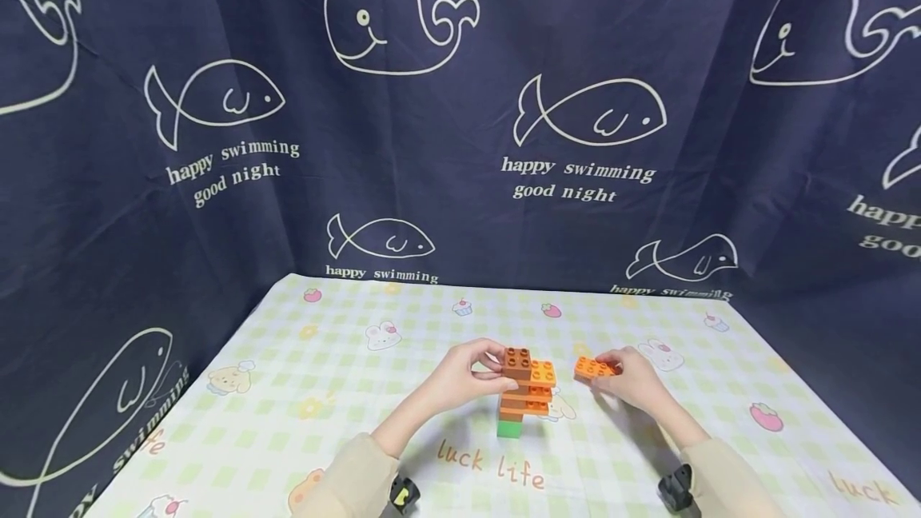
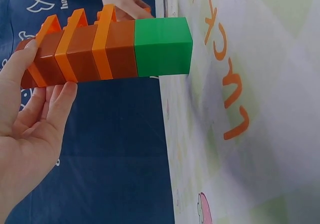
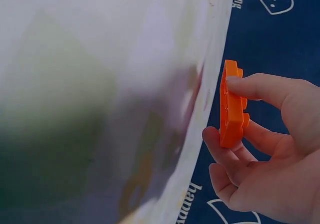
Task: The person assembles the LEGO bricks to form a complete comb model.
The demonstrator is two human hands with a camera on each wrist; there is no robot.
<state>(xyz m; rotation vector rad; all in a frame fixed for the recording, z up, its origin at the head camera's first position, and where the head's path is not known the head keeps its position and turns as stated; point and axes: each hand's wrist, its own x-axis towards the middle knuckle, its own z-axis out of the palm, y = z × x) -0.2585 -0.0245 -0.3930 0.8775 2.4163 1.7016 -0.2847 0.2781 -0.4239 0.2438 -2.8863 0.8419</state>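
A tower of toy building bricks (image 1: 512, 406) stands upright, brown bricks alternating with thin orange ones that jut out to the right. Its lowest piece is a green brick (image 2: 163, 46), at the tabletop; whether it touches the cloth I cannot tell. My left hand (image 1: 460, 378) grips the tower's upper part from the left, thumb and fingers on opposite sides (image 2: 35, 129). To the right of the tower and apart from it, my right hand (image 1: 636, 382) pinches a flat orange brick (image 1: 590, 368). In the right wrist view, that orange brick (image 3: 231, 108) shows its studs toward the palm.
A pale checked tablecloth (image 1: 288, 390) with cartoon prints and lettering covers the table. Behind and around it hangs a dark blue curtain (image 1: 446, 150) with white whale and fish drawings. Black wrist cameras (image 1: 404, 494) sit at both cuffs.
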